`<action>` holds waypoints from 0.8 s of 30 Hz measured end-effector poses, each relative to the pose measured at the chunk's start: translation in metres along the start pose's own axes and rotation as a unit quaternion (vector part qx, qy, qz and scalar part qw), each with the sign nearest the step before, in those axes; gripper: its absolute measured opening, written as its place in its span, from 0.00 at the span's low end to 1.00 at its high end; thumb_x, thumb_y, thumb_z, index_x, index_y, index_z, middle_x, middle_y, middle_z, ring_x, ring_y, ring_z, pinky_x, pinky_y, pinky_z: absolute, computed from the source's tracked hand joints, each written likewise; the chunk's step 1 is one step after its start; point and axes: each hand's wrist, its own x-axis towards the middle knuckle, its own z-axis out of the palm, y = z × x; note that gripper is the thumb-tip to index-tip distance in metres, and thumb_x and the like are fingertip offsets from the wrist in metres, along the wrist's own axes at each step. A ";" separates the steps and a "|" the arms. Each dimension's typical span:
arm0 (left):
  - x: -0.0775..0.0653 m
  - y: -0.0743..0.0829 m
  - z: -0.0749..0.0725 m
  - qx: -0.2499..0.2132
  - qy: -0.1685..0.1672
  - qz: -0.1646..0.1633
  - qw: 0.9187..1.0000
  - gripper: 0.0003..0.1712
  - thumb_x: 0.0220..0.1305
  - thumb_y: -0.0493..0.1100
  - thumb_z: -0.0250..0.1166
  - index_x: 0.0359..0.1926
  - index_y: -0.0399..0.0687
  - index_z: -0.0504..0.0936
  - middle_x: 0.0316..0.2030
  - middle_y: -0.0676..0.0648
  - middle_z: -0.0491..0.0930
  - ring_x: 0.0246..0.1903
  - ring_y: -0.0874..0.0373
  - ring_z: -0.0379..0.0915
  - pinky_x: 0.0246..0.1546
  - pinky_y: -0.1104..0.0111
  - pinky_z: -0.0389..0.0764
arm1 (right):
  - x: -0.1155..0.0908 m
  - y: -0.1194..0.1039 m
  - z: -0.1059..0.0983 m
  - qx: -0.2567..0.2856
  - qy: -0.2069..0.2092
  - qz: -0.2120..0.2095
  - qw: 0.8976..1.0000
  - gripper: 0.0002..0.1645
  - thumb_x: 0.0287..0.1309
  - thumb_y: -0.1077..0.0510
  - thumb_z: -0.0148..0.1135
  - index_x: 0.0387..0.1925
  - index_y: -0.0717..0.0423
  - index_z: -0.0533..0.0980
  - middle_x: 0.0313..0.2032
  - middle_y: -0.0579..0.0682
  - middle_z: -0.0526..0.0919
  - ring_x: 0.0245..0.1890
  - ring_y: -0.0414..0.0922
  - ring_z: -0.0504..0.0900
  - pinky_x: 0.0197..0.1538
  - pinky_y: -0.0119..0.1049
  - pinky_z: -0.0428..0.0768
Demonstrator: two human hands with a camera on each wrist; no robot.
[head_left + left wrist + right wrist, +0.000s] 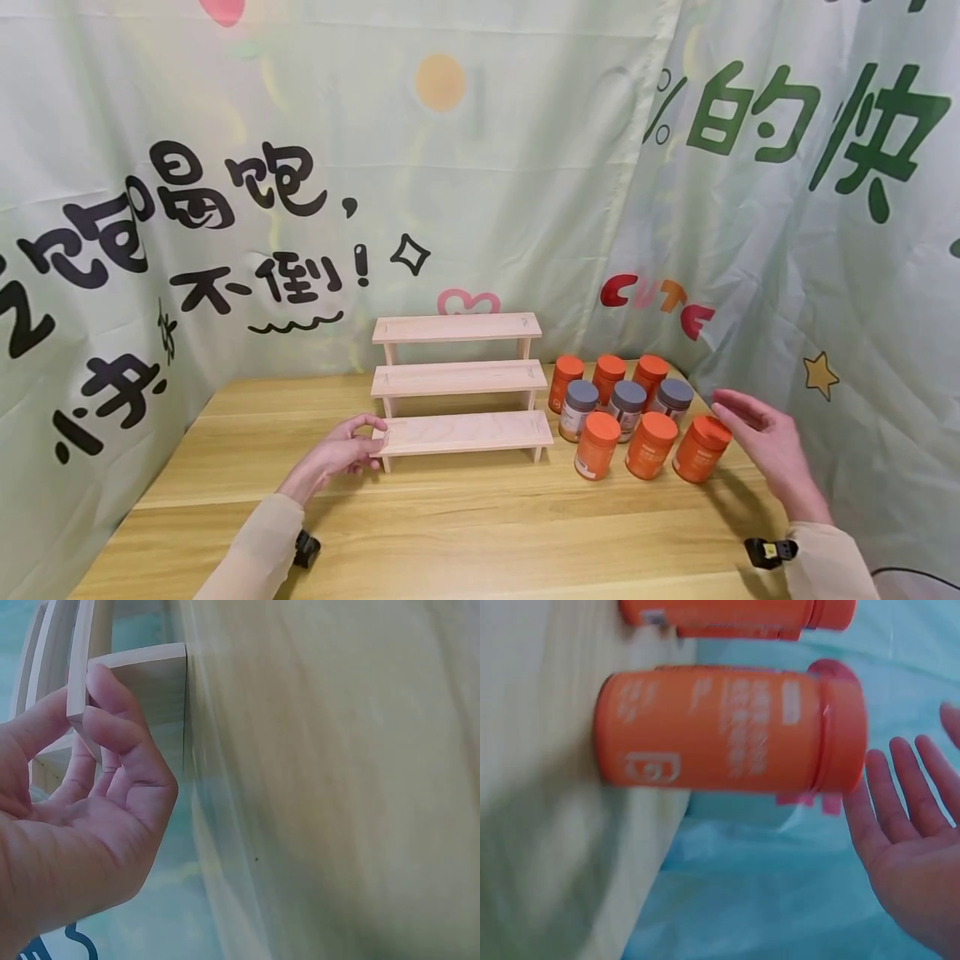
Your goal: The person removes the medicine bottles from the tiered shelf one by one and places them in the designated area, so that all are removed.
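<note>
A three-tier wooden shelf (461, 432) stands on the table. My left hand (347, 450) grips the left end of its lowest board, and the left wrist view shows the thumb on one face of the board (80, 682) with fingers curled at the other. At the right, my right hand (768, 442) is beside the lid of the front-right orange jar (701, 450). In the right wrist view its fingers (911, 787) are extended near the lid of that upright jar (727, 731), not wrapped round it.
Right of the shelf, jars stand in three rows: orange ones in front (597, 450), grey-lidded ones (626, 407) in the middle, orange ones (609, 375) behind. A printed curtain (495, 183) hangs behind and around the wooden table (450, 533).
</note>
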 end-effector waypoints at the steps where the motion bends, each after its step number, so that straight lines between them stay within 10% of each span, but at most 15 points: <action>1: 0.000 0.000 0.000 0.002 -0.001 0.001 1.000 0.20 0.67 0.44 0.63 0.56 0.47 0.69 0.27 0.50 0.77 0.27 0.58 0.79 0.23 0.70 0.70 | 0.000 -0.004 0.002 0.001 0.003 -0.002 1.000 0.27 0.67 0.53 0.60 0.61 0.63 0.72 0.41 0.18 0.78 0.40 0.19 0.78 0.41 0.14 0.74; 10: -0.005 0.002 -0.002 0.002 0.006 0.014 1.000 0.21 0.66 0.46 0.64 0.56 0.44 0.71 0.34 0.46 0.75 0.30 0.54 0.78 0.26 0.68 0.72 | 0.004 -0.037 0.029 -0.021 -0.010 -0.016 1.000 0.28 0.66 0.50 0.61 0.58 0.68 0.74 0.40 0.20 0.78 0.37 0.18 0.78 0.39 0.16 0.77; 14: -0.009 0.007 -0.001 0.022 0.029 0.016 0.999 0.22 0.67 0.48 0.64 0.57 0.43 0.74 0.44 0.44 0.76 0.35 0.56 0.73 0.36 0.63 0.77 | 0.005 -0.052 0.049 -0.079 -0.026 -0.026 0.996 0.27 0.66 0.46 0.61 0.58 0.61 0.76 0.46 0.42 0.85 0.37 0.16 0.76 0.39 0.15 0.75; 17: -0.012 0.014 0.002 0.067 0.045 0.038 0.996 0.24 0.69 0.48 0.61 0.61 0.40 0.74 0.52 0.40 0.77 0.47 0.52 0.74 0.48 0.56 0.76 | 0.005 -0.061 0.067 -0.121 -0.049 -0.049 0.990 0.28 0.65 0.46 0.61 0.60 0.58 0.76 0.51 0.59 0.83 0.40 0.27 0.80 0.42 0.24 0.80; 24: -0.024 0.042 0.013 0.160 0.080 0.087 0.980 0.30 0.71 0.48 0.58 0.67 0.38 0.68 0.68 0.35 0.66 0.67 0.34 0.58 0.65 0.42 0.61 | 0.002 -0.079 0.109 -0.174 -0.114 -0.120 0.971 0.33 0.65 0.46 0.62 0.65 0.58 0.70 0.63 0.61 0.74 0.54 0.60 0.79 0.52 0.57 0.79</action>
